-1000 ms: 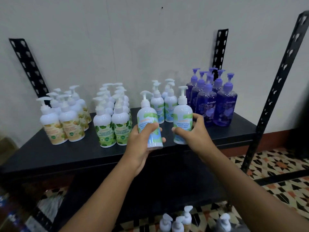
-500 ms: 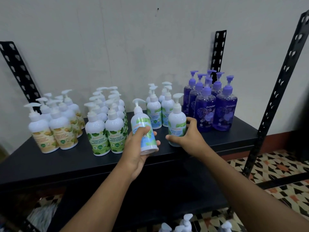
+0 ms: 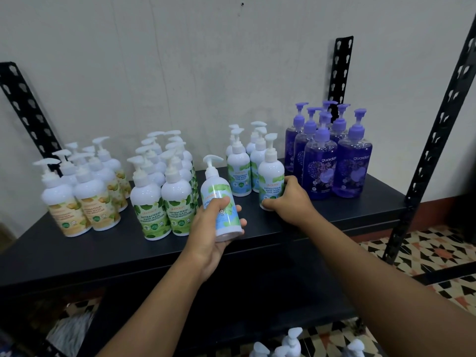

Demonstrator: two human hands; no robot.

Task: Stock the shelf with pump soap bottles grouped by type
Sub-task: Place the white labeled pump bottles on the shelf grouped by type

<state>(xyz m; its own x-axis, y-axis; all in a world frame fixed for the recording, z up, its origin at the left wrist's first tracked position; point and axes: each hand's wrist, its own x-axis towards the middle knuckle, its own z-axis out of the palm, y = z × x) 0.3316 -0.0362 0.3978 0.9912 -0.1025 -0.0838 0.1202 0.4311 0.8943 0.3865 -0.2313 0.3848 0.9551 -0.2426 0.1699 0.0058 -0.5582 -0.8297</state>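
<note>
- Wall [image 3: 180, 73]: pale and plain, it fills the upper half behind everything.
- Shelf [image 3: 103, 253]: a black board running left to right, and all four groups stand on it. A darker lower level shows underneath.
- Floor [image 3: 425, 248]: patterned tile, visible at right and under the shelf.
- Uprights: black slotted posts. One is at front right [image 3: 438, 140], one at back right [image 3: 341, 63] behind the purple bottles, one at back left [image 3: 23, 104].
- Green group [image 3: 152, 207]: white bottles with green leaf labels, left of centre, packed in two rows front to back.
- Yellow group [image 3: 64, 202]: white bottles with yellow labels at far left, just beside the green group.
- Purple group [image 3: 351, 171]: clear purple bottles with purple pumps at back right, tightly clustered.
- Mint group [image 3: 239, 173]: white bottles with blue-green "cool mint" labels, at the back between the green and purple groups.
- Left hand [image 3: 206, 240]: wrapped around the lower body of the tilted bottle [image 3: 216, 191], thumb across the label.
- Tilted bottle: mint type, leaning with its pump up and to the left. It sits over the shelf's front area, between the green group and the upright bottle, with part of its base showing.
- Right hand [image 3: 291, 202]: fingers curled round the lower part of the upright bottle [image 3: 270, 176].
- Upright bottle: mint type, standing on the shelf just in front of the mint group and near the purple group.
- Pump tops [image 3: 291, 338]: a few white ones at the bottom edge, below the shelf. Can't tell what they stand on.
</note>
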